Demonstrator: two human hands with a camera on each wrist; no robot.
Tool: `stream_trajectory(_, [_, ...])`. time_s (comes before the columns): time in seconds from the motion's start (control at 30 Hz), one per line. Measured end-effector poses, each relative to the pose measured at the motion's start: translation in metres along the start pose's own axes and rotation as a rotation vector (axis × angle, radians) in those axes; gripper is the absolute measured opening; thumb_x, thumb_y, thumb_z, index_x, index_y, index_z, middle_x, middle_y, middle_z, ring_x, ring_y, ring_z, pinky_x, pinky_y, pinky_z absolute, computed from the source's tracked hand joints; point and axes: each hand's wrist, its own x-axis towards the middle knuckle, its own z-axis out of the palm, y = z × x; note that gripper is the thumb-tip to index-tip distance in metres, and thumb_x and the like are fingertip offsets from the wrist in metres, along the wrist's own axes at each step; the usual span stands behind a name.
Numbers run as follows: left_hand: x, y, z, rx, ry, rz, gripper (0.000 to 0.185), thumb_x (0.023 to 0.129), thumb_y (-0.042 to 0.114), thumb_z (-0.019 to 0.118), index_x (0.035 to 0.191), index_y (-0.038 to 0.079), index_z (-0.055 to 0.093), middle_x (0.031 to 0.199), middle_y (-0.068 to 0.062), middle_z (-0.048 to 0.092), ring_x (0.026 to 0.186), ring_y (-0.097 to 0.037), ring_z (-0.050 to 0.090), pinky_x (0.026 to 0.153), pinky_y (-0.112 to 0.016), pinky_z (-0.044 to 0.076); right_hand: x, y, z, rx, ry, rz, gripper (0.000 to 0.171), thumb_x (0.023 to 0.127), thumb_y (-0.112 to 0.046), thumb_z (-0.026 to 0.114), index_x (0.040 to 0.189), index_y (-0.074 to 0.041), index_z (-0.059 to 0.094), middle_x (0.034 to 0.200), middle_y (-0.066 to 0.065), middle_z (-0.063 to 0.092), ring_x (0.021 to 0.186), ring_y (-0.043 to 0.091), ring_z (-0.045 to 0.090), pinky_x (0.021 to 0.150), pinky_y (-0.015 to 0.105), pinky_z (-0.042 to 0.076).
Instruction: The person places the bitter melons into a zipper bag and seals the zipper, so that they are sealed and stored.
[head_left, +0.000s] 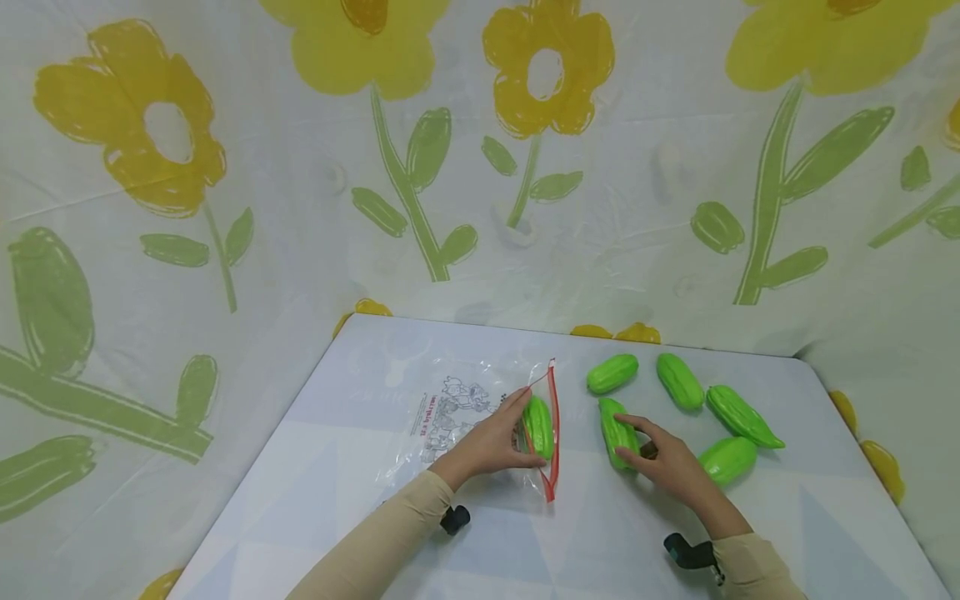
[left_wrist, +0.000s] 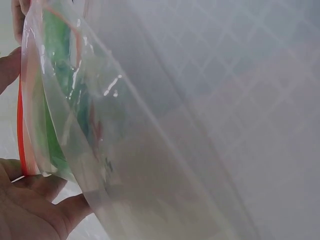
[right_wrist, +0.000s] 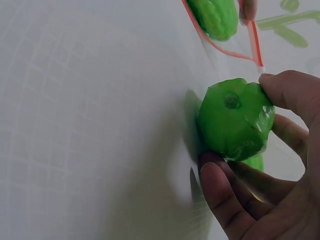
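Note:
A clear zip bag (head_left: 487,479) with a red-edged mouth lies on the table, its printed side up. Inside its mouth sits a ridged green bitter melon (head_left: 537,427). My left hand (head_left: 483,442) grips the bag near that mouth, fingers and thumb about the melon. Just to the right, my right hand (head_left: 670,465) holds a second bitter melon (right_wrist: 235,120) between thumb and fingers. Its stem end faces the right wrist camera, close to the tabletop. In the left wrist view the bag's film (left_wrist: 125,115) blurs the green shape behind it.
Several more green bitter melons lie to the right and behind: one melon (head_left: 612,373) near the bag, another melon (head_left: 679,382) farther right, a pointed melon (head_left: 742,415), and one melon (head_left: 727,461) by my right wrist. A flowered curtain (head_left: 615,192) stands behind the white table (head_left: 300,475).

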Motion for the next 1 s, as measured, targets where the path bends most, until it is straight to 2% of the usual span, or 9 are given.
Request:
stream_trajectory(0.17, [0.0, 0.0004, -0.001, -0.005, -0.006, -0.007, 0.114, 0.068, 0.058, 0.073, 0.151, 0.016, 0.008, 0.156, 0.004, 0.006, 0.139, -0.016, 0.022, 0.106, -0.036, 0.034, -0.0005, 0.0002, 0.0004, 0.013, -0.001, -0.016, 0.06, 0.083, -0.048, 0.064, 0.136, -0.032, 0.044, 0.125, 0.01, 0.055, 0.079, 0.015, 0.057, 0.054, 0.03, 0.046])
stream_trajectory(0.6, [0.0006, -0.0008, 0.0008, -0.005, 0.0, 0.003, 0.114, 0.068, 0.059, 0.073, 0.151, 0.016, 0.009, 0.156, 0.007, 0.006, 0.138, -0.017, 0.023, 0.106, -0.036, 0.035, -0.0024, 0.0019, 0.0037, 0.023, 0.035, -0.039, 0.058, 0.082, -0.047, 0.065, 0.135, -0.03, 0.045, 0.113, 0.005, 0.058, 0.072, 0.014, 0.054, 0.051, 0.028, 0.046])
stream_trajectory(0.87, [0.0005, 0.0001, 0.0004, 0.001, -0.007, -0.007, 0.114, 0.067, 0.062, 0.071, 0.151, 0.017, 0.008, 0.156, 0.007, 0.005, 0.138, -0.017, 0.023, 0.105, -0.037, 0.035, -0.0019, 0.0014, 0.0034, 0.028, 0.037, -0.04, 0.059, 0.082, -0.047, 0.064, 0.135, -0.029, 0.045, 0.114, 0.006, 0.057, 0.073, 0.015, 0.054, 0.051, 0.029, 0.046])
stream_trajectory(1.0, [0.0005, 0.0001, 0.0002, 0.0, -0.009, -0.011, 0.114, 0.067, 0.061, 0.071, 0.151, 0.017, 0.008, 0.156, 0.009, 0.005, 0.138, -0.016, 0.023, 0.106, -0.036, 0.035, -0.0019, 0.0013, 0.0034, 0.027, 0.036, -0.047, 0.058, 0.082, -0.047, 0.064, 0.135, -0.03, 0.045, 0.122, 0.006, 0.054, 0.076, 0.015, 0.055, 0.053, 0.029, 0.046])
